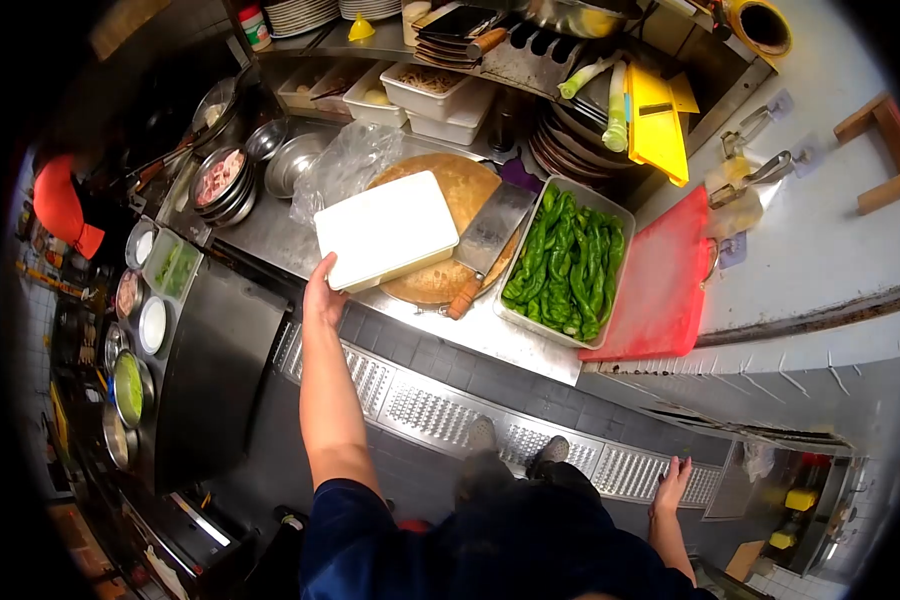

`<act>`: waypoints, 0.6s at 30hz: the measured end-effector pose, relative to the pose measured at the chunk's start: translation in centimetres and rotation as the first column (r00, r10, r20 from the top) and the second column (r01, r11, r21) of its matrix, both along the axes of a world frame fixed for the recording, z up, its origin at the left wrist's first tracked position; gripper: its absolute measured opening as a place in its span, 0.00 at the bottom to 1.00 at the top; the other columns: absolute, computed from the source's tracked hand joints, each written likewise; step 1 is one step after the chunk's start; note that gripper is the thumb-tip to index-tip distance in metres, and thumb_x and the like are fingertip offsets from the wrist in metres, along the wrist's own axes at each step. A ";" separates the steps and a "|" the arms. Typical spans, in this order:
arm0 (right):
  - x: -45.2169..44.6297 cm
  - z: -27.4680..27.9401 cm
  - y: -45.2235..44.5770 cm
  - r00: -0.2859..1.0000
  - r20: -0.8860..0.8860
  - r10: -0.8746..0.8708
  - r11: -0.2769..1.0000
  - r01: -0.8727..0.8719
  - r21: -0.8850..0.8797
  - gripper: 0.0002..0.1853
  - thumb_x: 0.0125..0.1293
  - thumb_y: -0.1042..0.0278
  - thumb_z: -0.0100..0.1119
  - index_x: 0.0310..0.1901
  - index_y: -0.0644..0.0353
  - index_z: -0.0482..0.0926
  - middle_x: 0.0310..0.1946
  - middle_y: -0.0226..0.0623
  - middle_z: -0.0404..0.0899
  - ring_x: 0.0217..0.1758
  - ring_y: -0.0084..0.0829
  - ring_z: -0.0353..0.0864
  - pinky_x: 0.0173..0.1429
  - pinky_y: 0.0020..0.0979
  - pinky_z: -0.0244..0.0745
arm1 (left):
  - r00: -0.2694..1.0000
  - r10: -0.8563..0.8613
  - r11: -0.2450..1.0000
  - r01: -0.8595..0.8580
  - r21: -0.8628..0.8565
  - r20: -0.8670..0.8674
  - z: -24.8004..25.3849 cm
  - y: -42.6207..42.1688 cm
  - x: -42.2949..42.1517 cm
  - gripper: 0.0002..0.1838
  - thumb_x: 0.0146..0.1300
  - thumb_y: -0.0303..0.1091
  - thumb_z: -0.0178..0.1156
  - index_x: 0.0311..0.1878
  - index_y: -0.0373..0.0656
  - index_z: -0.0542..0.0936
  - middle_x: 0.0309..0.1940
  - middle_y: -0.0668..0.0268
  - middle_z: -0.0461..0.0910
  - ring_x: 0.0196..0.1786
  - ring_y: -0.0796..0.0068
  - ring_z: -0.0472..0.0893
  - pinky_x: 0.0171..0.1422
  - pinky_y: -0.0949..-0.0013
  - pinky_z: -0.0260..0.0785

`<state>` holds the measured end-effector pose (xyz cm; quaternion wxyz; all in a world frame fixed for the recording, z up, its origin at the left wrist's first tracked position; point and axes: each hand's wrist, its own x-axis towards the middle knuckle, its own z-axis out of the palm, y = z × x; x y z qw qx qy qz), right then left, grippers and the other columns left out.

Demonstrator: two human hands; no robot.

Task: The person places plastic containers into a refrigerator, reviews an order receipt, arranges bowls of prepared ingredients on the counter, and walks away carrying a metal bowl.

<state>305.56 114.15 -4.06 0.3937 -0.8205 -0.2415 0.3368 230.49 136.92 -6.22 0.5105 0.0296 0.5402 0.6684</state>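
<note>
White tub (386, 228), lengthwise left to right

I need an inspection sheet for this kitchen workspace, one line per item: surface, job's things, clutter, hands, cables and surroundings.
Surface: steel counter bearing a round chopping board.
Job's things: white rectangular container, partly covering the chopping board in view; its contents cannot be seen.
Clutter: cleaver lying on the chopping board; clear plastic bag behind the container; tray of green peppers and red board to the right.
Hands: left hand grips the container's near-left corner; right hand is open, away from the counter, nothing seen in it.
Cables: nothing seen.
Surroundings: perforated metal strip in a dark floor; bowls at far left.
</note>
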 end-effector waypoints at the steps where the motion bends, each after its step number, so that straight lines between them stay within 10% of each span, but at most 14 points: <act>1: 0.1 -0.3 -0.1 1.000 -0.019 0.004 1.000 -0.004 0.016 0.39 0.78 0.51 0.51 0.80 0.60 0.47 0.80 0.51 0.47 0.81 0.46 0.53 0.78 0.42 0.56 | 0.991 -0.094 0.990 0.083 0.110 0.099 -0.3 0.4 -0.5 0.31 0.61 0.43 0.69 0.65 0.39 0.75 0.58 0.61 0.81 0.61 0.62 0.79 0.63 0.54 0.69; 18: -0.6 -0.6 0.7 0.984 0.045 0.174 0.984 -0.176 0.022 0.36 0.77 0.59 0.54 0.77 0.66 0.52 0.76 0.54 0.57 0.77 0.43 0.62 0.76 0.37 0.59 | 0.970 0.176 0.947 -0.213 0.241 0.166 -2.6 -7.9 5.4 0.33 0.51 0.32 0.63 0.65 0.36 0.73 0.56 0.59 0.80 0.60 0.56 0.79 0.65 0.54 0.71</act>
